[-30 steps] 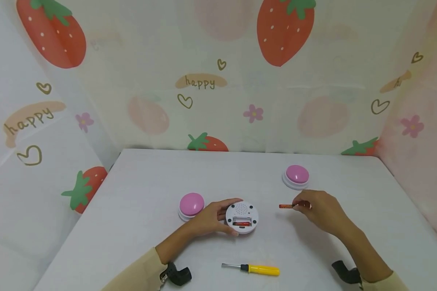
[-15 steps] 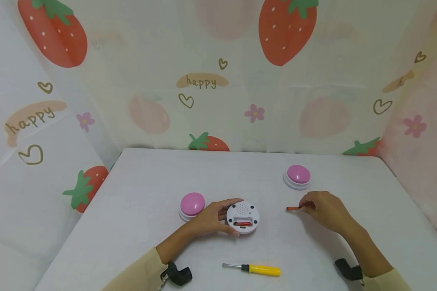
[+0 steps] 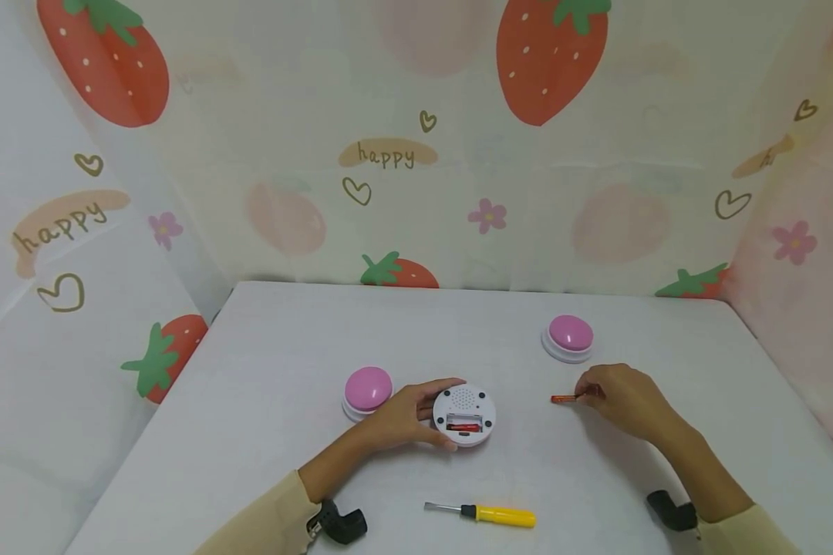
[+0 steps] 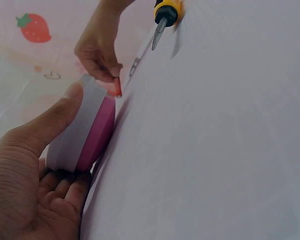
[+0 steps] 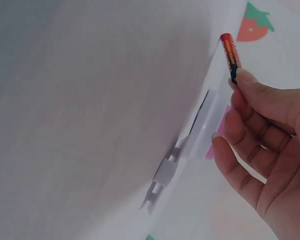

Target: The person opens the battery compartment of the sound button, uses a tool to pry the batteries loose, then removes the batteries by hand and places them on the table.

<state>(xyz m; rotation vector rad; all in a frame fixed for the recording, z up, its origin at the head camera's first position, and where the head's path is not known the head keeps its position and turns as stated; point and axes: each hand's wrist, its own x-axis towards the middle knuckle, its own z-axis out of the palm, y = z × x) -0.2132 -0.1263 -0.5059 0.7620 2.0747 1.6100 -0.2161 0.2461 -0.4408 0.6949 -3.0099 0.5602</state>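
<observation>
My left hand (image 3: pixel 409 420) grips a round white push button (image 3: pixel 463 408) by its side, thumb near the front edge and fingers behind. The button is upside down: its pink dome (image 4: pixel 98 134) faces the table, and its open battery compartment, with one red battery (image 3: pixel 463 427) inside, faces up. Between thumb and index finger, my right hand (image 3: pixel 621 399) pinches a second small battery (image 5: pixel 231 56), red with a dark end, to the right of the button. The other fingers of that hand are loosely bent in the right wrist view.
Two more pink-domed buttons stand upright, one (image 3: pixel 368 389) by my left hand and one (image 3: pixel 571 338) beyond my right hand. A yellow-handled screwdriver (image 3: pixel 503 516) lies in front. A small pale plastic piece (image 5: pixel 165 172) lies on the white table (image 3: pixel 284 324) near my right hand.
My right hand has moved a little to the right with the battery, away from the button. The left hand and the button it holds have stayed in place.
</observation>
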